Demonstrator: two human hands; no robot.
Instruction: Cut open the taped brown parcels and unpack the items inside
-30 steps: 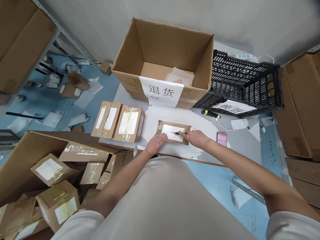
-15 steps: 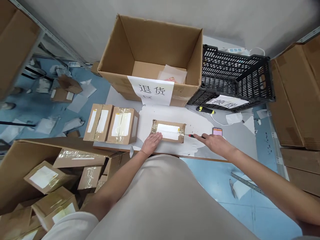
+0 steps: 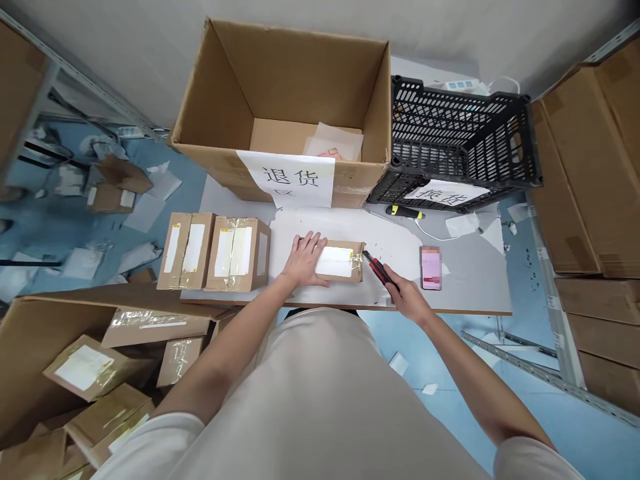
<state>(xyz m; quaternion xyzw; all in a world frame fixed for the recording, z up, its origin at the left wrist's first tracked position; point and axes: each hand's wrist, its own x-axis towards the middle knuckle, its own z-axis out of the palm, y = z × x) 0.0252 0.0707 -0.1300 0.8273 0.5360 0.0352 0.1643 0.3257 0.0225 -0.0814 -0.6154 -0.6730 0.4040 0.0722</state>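
Note:
A small taped cardboard box [image 3: 340, 262] with a white label lies on the table in front of me. Spread over its left end is my left hand [image 3: 304, 261], fingers apart, hiding that part of the box. My right hand [image 3: 407, 297] is closed around a red and black utility knife [image 3: 379, 268]. The knife's tip points up and left, close to the box's right end; whether it touches the tape I cannot tell. A phone [image 3: 431, 268] with a lit screen lies to the right of the knife.
Two taped boxes [image 3: 237, 255] stand at the table's left. Behind are a large open carton [image 3: 280, 87] with papers inside and a black plastic crate [image 3: 460, 143]. A black and yellow tool [image 3: 405, 212] lies before the crate. Several parcels [image 3: 85, 367] fill a carton at lower left.
My left hand has moved up and lies flatter over the box's left end. The knife has turned from nearly level to slanting, and my right hand has come lower and nearer.

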